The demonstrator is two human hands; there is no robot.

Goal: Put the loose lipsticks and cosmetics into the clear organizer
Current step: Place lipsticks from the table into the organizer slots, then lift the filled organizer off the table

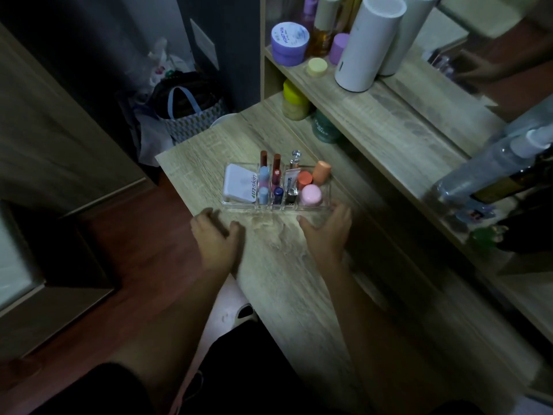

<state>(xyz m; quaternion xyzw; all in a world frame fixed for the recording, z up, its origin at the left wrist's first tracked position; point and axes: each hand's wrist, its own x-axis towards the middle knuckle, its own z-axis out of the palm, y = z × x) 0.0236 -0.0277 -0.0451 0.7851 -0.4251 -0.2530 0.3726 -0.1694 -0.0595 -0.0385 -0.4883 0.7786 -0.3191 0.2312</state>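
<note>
Left of centre frame, the left hand (216,235) rests on the wooden tabletop (278,265), fingers loosely spread, holding nothing. The filled clear organizer (236,205) sits just above both hands. The right hand (327,232), fingers spread, touches its lower-right corner.

— What colours sit in the clear organizer (326,202)?
— A white compact (238,184) with green lettering, pale blue caps (263,195), a navy cap (278,192), a pink lid (311,194), two orange caps (321,172).
— And the bench (269,265)?
— Light grey-brown wood grain. On the shelf (374,115), a purple jar (289,43) and a white cylinder (368,43).
</note>
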